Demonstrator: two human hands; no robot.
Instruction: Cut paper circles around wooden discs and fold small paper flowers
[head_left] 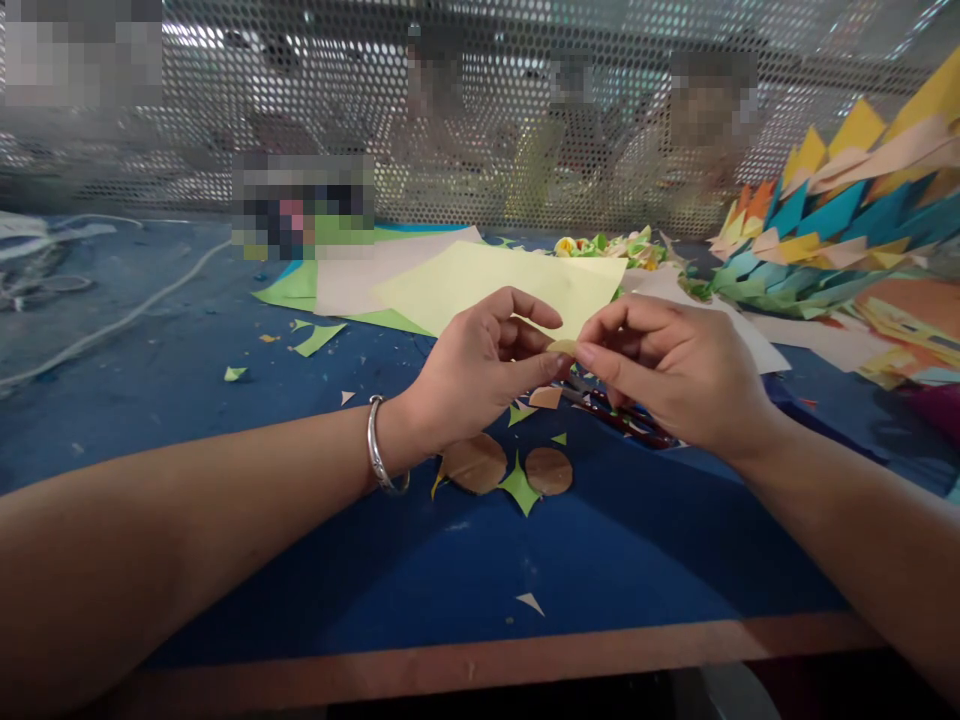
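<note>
Forearms [225, 530] nearest, our left hand [484, 365] and right hand [675, 365] pinch a yellow paper piece [562, 346] above scissors [598, 403], seemingly shaping it; next needs steadiness

Bare left hand [484, 370], slim silver bangle [373, 440] — rounded, shiny — at its wrist [399, 425], bare right hand [682, 375], uncovered forearms [225, 520]

Seeing thin, matt paper in the small curved pale-yellow piece [562, 346], same flat finish on the big pale-yellow sheet [510, 285]. Got a smooth-ish matt blue tabletop [337, 600], a bit scuffed. Can't tell paper from wood on the two round brown discs [474, 463]. Also spotting a polished silver metal bangle [375, 440], glossy dark-red scissor handles [637, 425], probably plastic, and a perforated grey metal screen [480, 140].
</note>
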